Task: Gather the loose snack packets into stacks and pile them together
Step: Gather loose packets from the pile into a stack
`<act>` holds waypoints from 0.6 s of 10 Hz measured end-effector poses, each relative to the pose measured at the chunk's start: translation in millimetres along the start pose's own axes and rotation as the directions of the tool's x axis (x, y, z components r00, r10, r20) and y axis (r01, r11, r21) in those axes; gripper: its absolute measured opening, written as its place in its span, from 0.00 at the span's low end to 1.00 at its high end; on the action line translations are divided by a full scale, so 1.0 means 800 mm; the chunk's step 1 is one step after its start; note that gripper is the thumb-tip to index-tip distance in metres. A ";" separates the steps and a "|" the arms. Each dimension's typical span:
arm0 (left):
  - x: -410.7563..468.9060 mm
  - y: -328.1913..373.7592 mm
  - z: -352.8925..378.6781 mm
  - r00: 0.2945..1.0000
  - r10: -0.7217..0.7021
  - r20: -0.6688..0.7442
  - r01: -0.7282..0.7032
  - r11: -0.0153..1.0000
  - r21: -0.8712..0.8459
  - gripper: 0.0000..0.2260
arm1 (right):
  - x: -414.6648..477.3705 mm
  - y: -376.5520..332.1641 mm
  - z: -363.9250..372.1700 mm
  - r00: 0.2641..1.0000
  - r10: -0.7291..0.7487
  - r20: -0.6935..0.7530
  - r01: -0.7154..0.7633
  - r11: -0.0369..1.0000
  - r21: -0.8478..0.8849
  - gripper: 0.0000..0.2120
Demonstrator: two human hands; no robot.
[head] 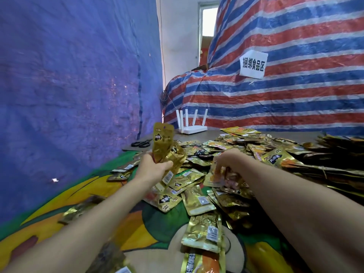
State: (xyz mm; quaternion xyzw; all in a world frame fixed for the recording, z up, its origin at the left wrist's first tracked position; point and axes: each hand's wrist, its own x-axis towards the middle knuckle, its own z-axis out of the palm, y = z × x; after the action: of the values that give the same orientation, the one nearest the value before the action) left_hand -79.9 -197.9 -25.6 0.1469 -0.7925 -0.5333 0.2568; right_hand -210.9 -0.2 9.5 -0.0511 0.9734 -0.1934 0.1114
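Note:
Gold foil snack packets (199, 198) lie scattered in a loose heap over a colourful printed cloth (82, 196). My left hand (152, 167) is raised above the heap and grips a bunch of gold packets (164, 146) standing upright. My right hand (228, 160) reaches down into the heap with curled fingers pinching a packet (217, 175). Gathered packets lie in stacks (334, 170) along the right side.
A blue tarp wall (69, 85) runs close on the left. A red, white and blue striped tarp (285, 79) with a paper sign (253, 64) rises behind. A white router (192, 123) and black scissors (140, 143) sit at the far table end.

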 end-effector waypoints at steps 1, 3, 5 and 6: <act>-0.015 0.004 -0.002 0.998 -0.065 -0.008 0.064 0.995 -0.075 0.21 | -0.007 0.007 0.006 0.996 -0.059 -0.070 0.075 0.968 0.238 0.19; -0.043 0.012 0.006 1.000 -0.004 0.017 0.007 0.990 -0.139 0.20 | -0.026 -0.003 -0.003 0.970 0.057 -0.236 0.078 0.847 0.526 0.10; -0.061 0.016 0.019 0.997 0.033 0.071 -0.008 0.947 -0.321 0.10 | -0.060 0.000 -0.017 0.916 -0.007 -0.401 0.278 0.732 0.623 0.04; -0.074 0.023 0.024 0.998 0.004 0.070 0.026 0.908 -0.417 0.04 | -0.091 -0.002 -0.029 0.913 -0.125 -0.389 0.383 0.596 0.706 0.04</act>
State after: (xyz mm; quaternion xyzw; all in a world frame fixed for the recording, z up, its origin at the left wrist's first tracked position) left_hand -41.5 -146.0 -29.4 0.0745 -0.6676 -0.6968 0.2515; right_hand -145.9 17.4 45.2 -0.1088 0.7840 -0.6087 -0.0550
